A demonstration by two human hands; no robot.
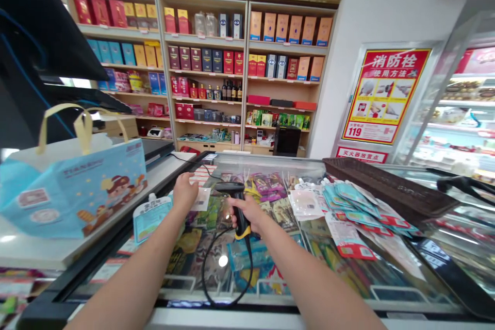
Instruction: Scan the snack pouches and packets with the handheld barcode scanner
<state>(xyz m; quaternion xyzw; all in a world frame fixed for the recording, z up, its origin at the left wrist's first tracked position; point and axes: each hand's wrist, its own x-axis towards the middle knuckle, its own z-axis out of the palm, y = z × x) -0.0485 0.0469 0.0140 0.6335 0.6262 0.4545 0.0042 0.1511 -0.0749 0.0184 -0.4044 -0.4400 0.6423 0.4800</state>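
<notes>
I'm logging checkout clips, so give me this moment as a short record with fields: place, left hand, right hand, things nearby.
place: shop counter over a glass-topped freezer
left hand: left hand holds a small pale translucent packet
right hand: right hand grips a black handheld barcode scanner with yellow band, aimed toward the packet
cable: black scanner cord loops over the glass
nearby: blue cartoon paper gift bag on the counter at left; teal and white pouches piled at right; dark woven tray behind them

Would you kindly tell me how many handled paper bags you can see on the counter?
1: the blue paper bag with yellow handles stands on the white counter, left of both hands. Others may be hidden.
</notes>
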